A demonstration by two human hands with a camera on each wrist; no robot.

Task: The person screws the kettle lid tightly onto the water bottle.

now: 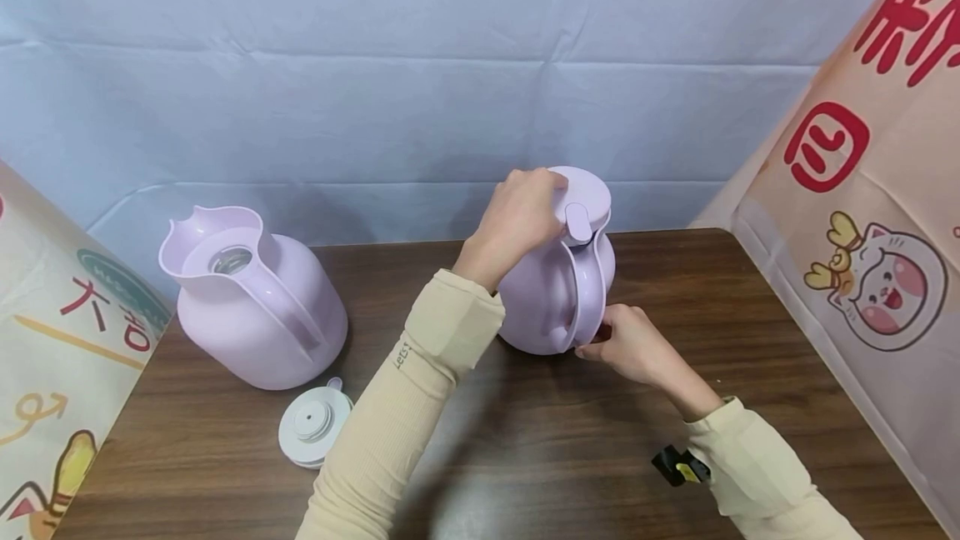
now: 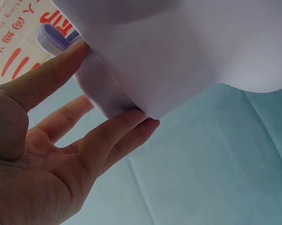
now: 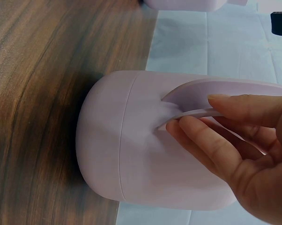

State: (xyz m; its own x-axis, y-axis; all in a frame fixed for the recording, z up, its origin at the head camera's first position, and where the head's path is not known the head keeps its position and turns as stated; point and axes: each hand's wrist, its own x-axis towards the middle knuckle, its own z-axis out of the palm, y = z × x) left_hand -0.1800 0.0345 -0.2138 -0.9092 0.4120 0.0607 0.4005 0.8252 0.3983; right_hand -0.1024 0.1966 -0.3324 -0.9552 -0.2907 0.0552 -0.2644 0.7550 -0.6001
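Cream sleeves (image 1: 420, 373) come nearest the camera, reaching from the front toward the lidded jug (image 1: 534, 298), which stands upright near the back of the table (image 1: 525, 465). This jug is pale lilac, smooth and rounded, with a thin seam line around its lower body, a broad looped handle (image 1: 590, 294) facing the person, and a flat round lid (image 1: 592, 188) in its mouth with a small lever tab (image 1: 578, 223) above the handle. The left hand (image 1: 517, 211) is at the jug's top, its thumb and fingers parted around the lid and gripping it from opposite sides; the right hand (image 1: 633, 344) is low on the jug's near right side, thumb and fingertips pinching the lower part of the handle. Left of the lidded jug, well apart from it, stands an open jug (image 1: 262, 332) of matching lilac, spout and handle showing; nearer the camera than that lies a detached lid (image 1: 311, 423), its stepped white disc facing up. The table's back edge runs just behind the lidded jug, against a pale blue cloth (image 1: 375, 123). Brown wood stretches from the jug toward the camera, leftward to the open jug and rightward to the table's side edge, beside a printed sheet (image 1: 885, 215).
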